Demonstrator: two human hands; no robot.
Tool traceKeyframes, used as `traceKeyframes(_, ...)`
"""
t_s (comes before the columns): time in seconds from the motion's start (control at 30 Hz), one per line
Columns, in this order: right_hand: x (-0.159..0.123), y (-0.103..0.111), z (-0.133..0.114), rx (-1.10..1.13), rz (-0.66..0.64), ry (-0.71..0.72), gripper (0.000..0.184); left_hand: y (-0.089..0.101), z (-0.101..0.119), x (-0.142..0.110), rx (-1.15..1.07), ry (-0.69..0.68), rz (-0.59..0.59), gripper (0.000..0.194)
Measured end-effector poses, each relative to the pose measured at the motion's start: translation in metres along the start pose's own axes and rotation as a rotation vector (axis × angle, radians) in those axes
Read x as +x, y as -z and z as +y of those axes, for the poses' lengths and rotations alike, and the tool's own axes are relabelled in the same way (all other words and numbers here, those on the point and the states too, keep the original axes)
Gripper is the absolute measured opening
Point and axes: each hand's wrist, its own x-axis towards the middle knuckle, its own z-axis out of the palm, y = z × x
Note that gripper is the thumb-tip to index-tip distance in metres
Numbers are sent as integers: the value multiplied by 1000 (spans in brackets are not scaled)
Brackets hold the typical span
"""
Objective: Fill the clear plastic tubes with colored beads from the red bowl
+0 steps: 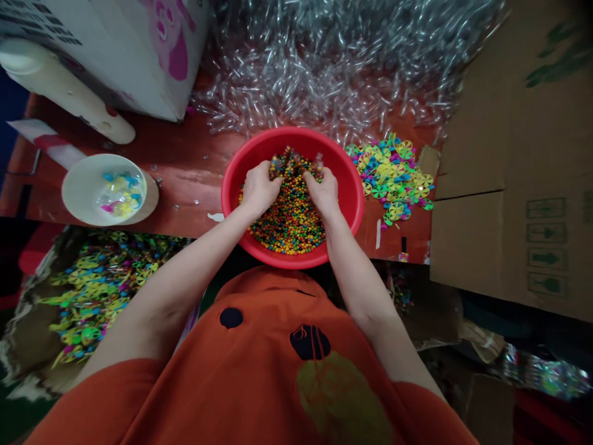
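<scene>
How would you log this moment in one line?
left hand: in red bowl, at coloured beads; right hand: in bowl, at beads; grips: unclear; right of bowl: plastic wheels; beyond: clear tubes

The bare left forearm [204, 256] and bare right forearm [357, 272] stretch forward, converging; the bare left hand [260, 190] and bare right hand [325, 191] curl inward, slightly apart, thumbs [277, 184] facing each other

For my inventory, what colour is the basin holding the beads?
The basin is red, seen best in the head view.
</scene>
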Motion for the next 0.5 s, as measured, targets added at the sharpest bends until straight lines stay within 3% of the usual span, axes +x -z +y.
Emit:
traceKeyframes(0.1, 5, -6, -2, -111, 75, -98, 30, -12, 13, 9, 66, -4, -30, 23)
traceKeyframes(0.23, 7, -14, -5, -102, 73, -83, 42, -29, 17, 19, 72, 42, -38, 26)
traceKeyframes(0.4, 7, -7, -3, 198, 8, -191, 44, -37, 18, 22, -24, 47, -4, 33)
traceKeyframes(0.5, 2, 3, -4, 389, -37, -206, 34, -37, 20, 21, -71, 51, -34, 23)
